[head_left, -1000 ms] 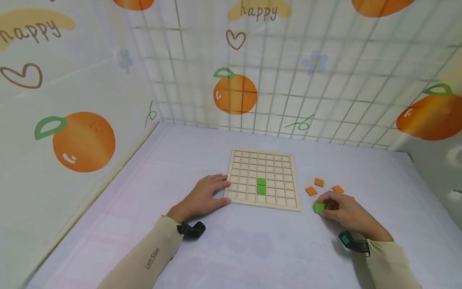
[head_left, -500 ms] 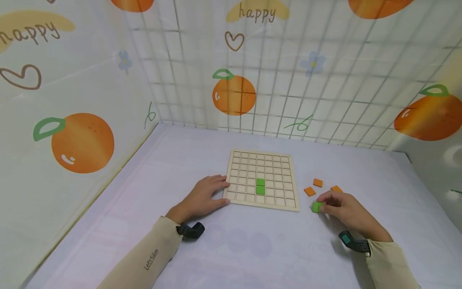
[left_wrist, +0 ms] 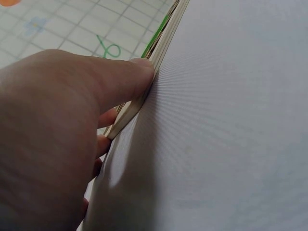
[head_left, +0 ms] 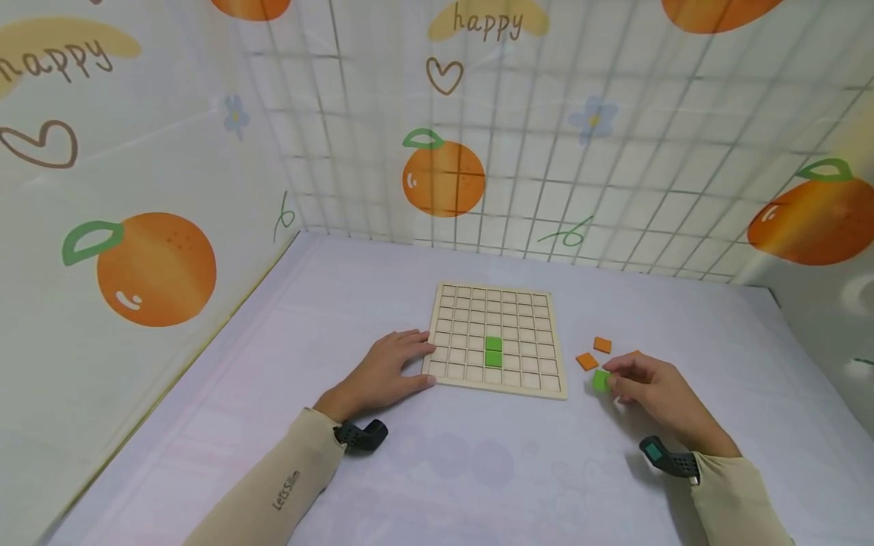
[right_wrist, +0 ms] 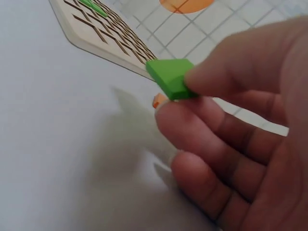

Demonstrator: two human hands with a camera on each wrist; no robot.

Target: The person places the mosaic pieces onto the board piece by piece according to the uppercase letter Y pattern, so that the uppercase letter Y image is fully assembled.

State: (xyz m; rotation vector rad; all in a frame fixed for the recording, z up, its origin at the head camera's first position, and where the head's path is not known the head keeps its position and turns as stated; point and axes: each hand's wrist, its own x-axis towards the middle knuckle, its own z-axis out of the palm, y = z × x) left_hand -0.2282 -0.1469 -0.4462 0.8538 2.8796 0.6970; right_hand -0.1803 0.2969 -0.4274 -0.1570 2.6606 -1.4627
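Observation:
A pale wooden grid board (head_left: 460, 303) lies mid-table, with two green square tiles (head_left: 494, 351) in neighbouring cells of one column. My left hand (head_left: 385, 371) rests at its left edge, fingers fairly straight; in the left wrist view the thumb (left_wrist: 130, 79) touches the board's rim (left_wrist: 130, 113). To the right of the board, my right hand (head_left: 649, 383) pinches a green square tile (head_left: 601, 380) between thumb and fingers. The right wrist view shows this green tile (right_wrist: 171, 74) held above the table, its shadow (right_wrist: 120, 130) below.
Orange square tiles lie right of the board: one at the back (head_left: 602, 345), another nearer the board (head_left: 586, 362), and a third orange tile (head_left: 637, 353) mostly hidden behind my right hand. A patterned sheet (head_left: 369, 152) over a wire grid forms the back wall.
My right hand has lifted the green tile and moved slightly away from me, toward the orange tiles. The tile's face has turned in the fingers. My left hand and the board stay in place.

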